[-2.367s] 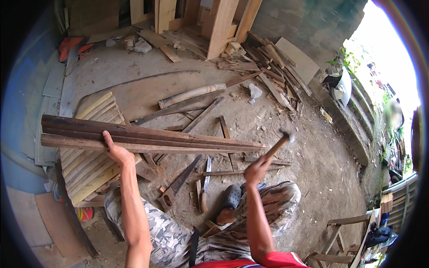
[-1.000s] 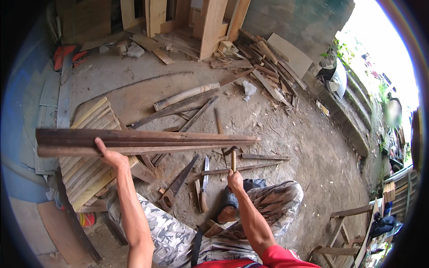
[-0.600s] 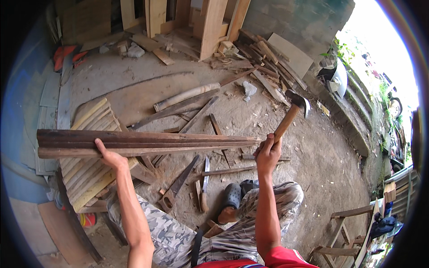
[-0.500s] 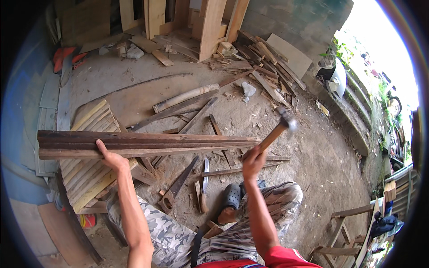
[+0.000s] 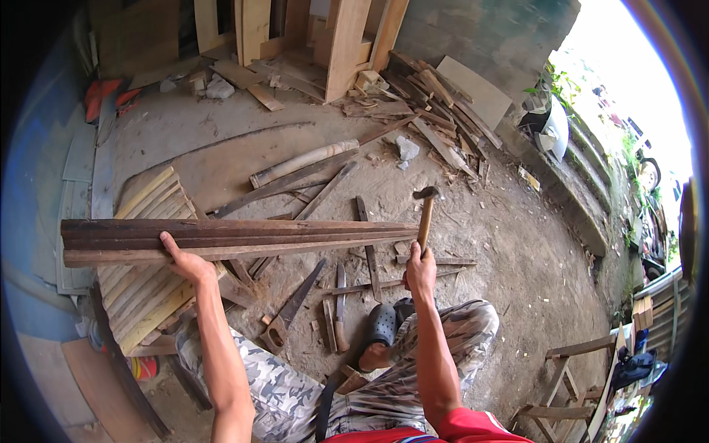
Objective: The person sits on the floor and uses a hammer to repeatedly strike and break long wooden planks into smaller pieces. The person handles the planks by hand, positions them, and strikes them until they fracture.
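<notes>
A long dark-brown grooved wooden plank (image 5: 295,235) lies level across in front of me. My left hand (image 5: 190,266) is wrapped round its near edge towards the left end, the thumb resting on top. At the plank's right end my right hand (image 5: 421,272) is closed round the wooden handle of a hammer (image 5: 425,214), its head pointing up and away from me. The handle overlaps the plank's tip; I cannot tell whether they touch. Beneath the plank's left part is a slatted wooden stack (image 5: 151,295). A dark wooden strip (image 5: 368,258) lies on the ground below the plank.
A handsaw (image 5: 292,314) and a long-bladed knife (image 5: 340,310) lie on the dirt near my clog (image 5: 382,325). Scrap wood (image 5: 436,111) is piled at the far right, beside concrete steps (image 5: 565,192). A wooden frame (image 5: 565,384) stands at the lower right.
The hammer has come down and left from its raised, tilted position and now stands more upright at the plank's end. The dark strip below has shifted nearer to me. The left hand stays put.
</notes>
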Available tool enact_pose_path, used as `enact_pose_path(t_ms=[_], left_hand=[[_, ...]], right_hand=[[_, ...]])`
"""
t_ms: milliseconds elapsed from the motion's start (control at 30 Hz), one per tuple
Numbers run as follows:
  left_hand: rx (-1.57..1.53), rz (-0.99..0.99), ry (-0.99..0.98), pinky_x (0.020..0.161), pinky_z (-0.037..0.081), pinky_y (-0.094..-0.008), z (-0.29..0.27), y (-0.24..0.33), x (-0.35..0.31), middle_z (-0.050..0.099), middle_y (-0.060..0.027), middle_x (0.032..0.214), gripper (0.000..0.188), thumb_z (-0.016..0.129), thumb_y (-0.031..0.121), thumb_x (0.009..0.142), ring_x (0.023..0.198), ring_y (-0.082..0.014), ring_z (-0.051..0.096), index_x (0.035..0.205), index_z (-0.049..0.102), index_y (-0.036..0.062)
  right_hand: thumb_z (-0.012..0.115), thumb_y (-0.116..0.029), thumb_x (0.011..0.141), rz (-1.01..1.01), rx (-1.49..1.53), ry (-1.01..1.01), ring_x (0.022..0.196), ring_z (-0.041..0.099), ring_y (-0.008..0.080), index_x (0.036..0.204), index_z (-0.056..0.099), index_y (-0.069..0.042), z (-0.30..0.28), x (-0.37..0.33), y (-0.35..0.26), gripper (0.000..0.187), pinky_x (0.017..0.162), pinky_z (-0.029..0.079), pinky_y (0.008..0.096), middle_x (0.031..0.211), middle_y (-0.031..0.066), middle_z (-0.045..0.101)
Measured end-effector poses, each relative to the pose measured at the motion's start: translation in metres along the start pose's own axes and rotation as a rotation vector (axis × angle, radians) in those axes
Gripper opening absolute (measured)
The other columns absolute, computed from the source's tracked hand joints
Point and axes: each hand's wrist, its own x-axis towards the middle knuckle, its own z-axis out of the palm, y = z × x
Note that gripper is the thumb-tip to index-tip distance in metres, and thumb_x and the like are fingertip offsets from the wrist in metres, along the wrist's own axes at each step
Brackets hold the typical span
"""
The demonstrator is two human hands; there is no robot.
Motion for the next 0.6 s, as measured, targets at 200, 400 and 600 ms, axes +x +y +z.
enact_pose_path(t_ms=[200,400,600], left_hand=[[0.064,-0.014,0.029,0.103,0.044,-0.0382,0.002,0.004,-0.005,0.045,-0.0196,0.143,0.08,0.069,0.044,0.088,0.123,-0.0253,0.052,0.139,0.04,-0.011],[0.131,0.065,-0.077,0.102,0.043,-0.0361,-0.003,-0.002,-0.006,0.048,-0.0196,0.141,0.065,0.064,0.034,0.092,0.12,-0.0242,0.053,0.136,0.045,-0.0103],[0.239,0.088,-0.297,0.107,0.038,-0.0362,0.002,0.006,-0.022,0.052,-0.0161,0.137,0.055,0.062,0.029,0.094,0.123,-0.023,0.051,0.133,0.05,-0.0075]], right_hand=[[0.052,-0.034,0.1,-0.002,0.236,0.002,0.042,0.054,0.0153,0.094,0.055,-0.002,0.014,-0.018,0.033,0.032,0.04,0.044,0.0329,0.057,0.005,0.052],[0.058,-0.035,0.093,0.546,-0.095,-0.257,0.048,0.062,0.022,0.077,0.059,0.004,0.05,-0.026,0.145,0.042,0.046,0.051,0.0351,0.059,0.0084,0.059],[0.073,-0.031,0.083,0.485,-0.408,-0.145,0.091,0.069,0.0374,0.097,0.065,0.005,0.076,-0.015,0.2,0.04,0.078,0.056,0.045,0.093,0.0233,0.069]])
